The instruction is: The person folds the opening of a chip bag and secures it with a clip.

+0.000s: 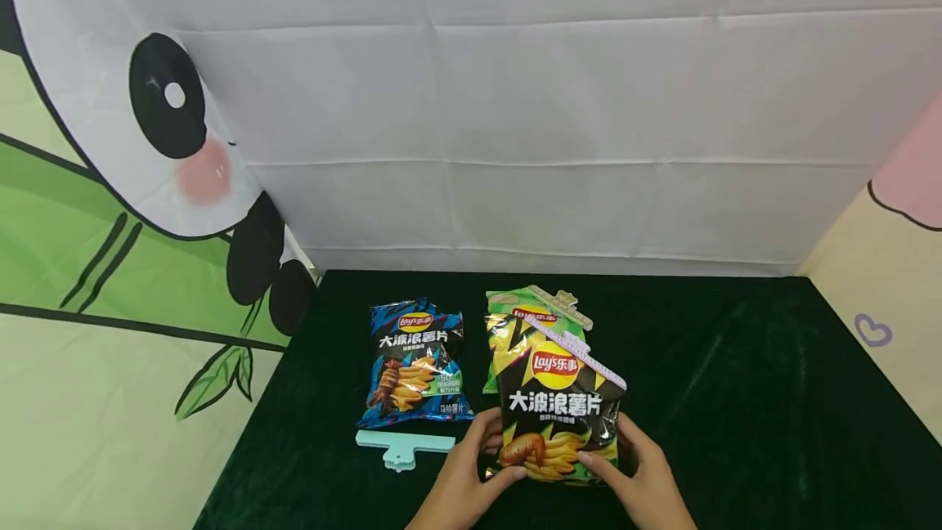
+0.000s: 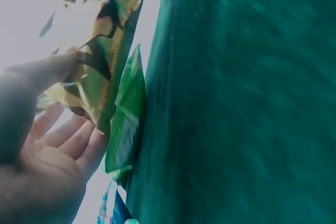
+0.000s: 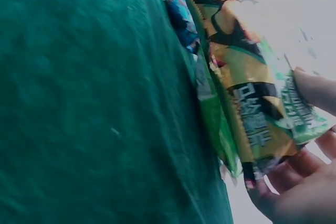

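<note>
Head: black bag (image 1: 557,406) in both hands (image 1: 465,477) (image 1: 645,477)

- From where I stand, at twelve o'clock from the head view's middle, a white sheet (image 1: 552,105) hangs behind the table, creased by folds.
- Around ten, a big cartoon face (image 1: 81,47), white and dark-outlined, has a black oval eye (image 1: 150,105) with a white glint.
- Just below that eye, a pink cheek patch (image 1: 204,174).
- At nine, a printed green band (image 1: 44,211), dark-edged.
- At eight, printed green leaves (image 1: 206,387) on pale fabric.
- Just above three, a pink shape (image 1: 916,170).
- Between three and four, a purple heart outline (image 1: 859,332) on cream.
- Toward five, dark green cloth (image 1: 736,432), faintly streaked.
</note>
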{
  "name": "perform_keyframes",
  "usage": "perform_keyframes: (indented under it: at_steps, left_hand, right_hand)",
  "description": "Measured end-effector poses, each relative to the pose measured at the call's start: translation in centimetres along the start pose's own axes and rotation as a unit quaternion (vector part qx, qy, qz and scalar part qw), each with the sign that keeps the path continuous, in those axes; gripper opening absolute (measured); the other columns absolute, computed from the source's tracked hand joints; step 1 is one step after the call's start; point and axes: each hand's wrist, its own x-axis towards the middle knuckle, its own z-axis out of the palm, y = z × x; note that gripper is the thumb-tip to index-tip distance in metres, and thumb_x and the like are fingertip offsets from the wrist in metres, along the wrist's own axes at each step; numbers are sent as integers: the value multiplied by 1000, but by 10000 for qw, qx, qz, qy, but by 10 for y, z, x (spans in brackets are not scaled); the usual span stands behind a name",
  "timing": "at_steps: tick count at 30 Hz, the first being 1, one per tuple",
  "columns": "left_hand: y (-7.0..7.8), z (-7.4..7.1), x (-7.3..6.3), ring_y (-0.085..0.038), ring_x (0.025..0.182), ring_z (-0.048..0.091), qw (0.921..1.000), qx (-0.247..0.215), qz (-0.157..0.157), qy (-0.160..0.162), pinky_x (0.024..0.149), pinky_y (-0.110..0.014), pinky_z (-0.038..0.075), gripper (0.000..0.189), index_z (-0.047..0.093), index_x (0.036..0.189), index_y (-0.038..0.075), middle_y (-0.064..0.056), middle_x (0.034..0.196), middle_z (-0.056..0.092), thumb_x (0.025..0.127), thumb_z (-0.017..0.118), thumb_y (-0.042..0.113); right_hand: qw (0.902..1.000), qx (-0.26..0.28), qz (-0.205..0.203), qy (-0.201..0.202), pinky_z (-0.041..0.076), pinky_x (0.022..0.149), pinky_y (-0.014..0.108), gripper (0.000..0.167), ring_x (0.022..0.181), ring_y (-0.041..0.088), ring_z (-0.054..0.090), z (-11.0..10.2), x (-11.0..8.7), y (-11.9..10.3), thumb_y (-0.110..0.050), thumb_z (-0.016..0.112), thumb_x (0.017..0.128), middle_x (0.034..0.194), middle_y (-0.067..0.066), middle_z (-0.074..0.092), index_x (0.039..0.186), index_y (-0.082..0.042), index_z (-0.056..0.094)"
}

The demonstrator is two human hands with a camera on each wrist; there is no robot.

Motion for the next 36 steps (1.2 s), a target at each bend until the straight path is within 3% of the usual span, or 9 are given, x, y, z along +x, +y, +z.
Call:
perform_keyframes:
  at_steps: [5,11,14,23,27,30,36]
  left_hand:
    - [16,8,10,-17,124,62,9989,274,363,144,103,-32,53,64,38,148,28,-5,146,55,94,66,49]
    - [33,22,29,-16,130,58,9962,222,813,199,109,-36,49,64,36,151,29,-1,150,53,96,65,45]
    - [40,29,38,-16,135,54,9959,112,892,98,113,-37,46,65,33,153,32,0,154,48,97,65,42]
    - [49,40,62,-18,138,53,9919,225,1250,14,114,-36,46,64,30,155,28,-3,157,45,100,62,36]
    - [54,43,73,-19,138,52,9907,313,1323,-14,114,-37,45,64,29,156,26,-4,158,43,101,60,37]
    - [59,48,80,-19,141,49,9910,314,1299,-40,117,-39,43,65,28,157,27,-2,159,42,101,59,39]
    - [68,58,95,-19,145,43,9915,262,1267,-136,119,-40,40,68,26,159,25,-1,161,39,101,59,40]
  right_hand:
    - [9986,-212,-188,452,57,95,41,60,115,20,67,-12,3,-6,-40,76,89,132,7,67,140,-21,52]
    - [9948,-494,-222,859,51,88,21,62,106,-5,62,-35,10,-9,-44,67,95,137,10,65,148,-21,44]
    - [9930,-443,-246,1063,51,84,17,62,101,-12,59,-45,14,-9,-43,64,97,140,13,63,150,-19,42]
    - [9877,-359,-449,1456,54,77,16,59,93,-11,61,-66,29,-8,-36,62,100,135,18,64,151,-16,42]
    - [9849,-362,-443,1636,54,76,15,58,91,-12,61,-74,36,-7,-34,63,99,121,-11,68,151,-17,43]
    - [9841,-291,-447,1696,54,76,14,59,92,-13,61,-81,40,-7,-35,63,99,110,-33,58,152,-16,42]
    - [9812,-263,-417,1864,51,77,8,61,92,-15,59,-93,47,-5,-36,62,100,115,-32,56,153,-16,41]
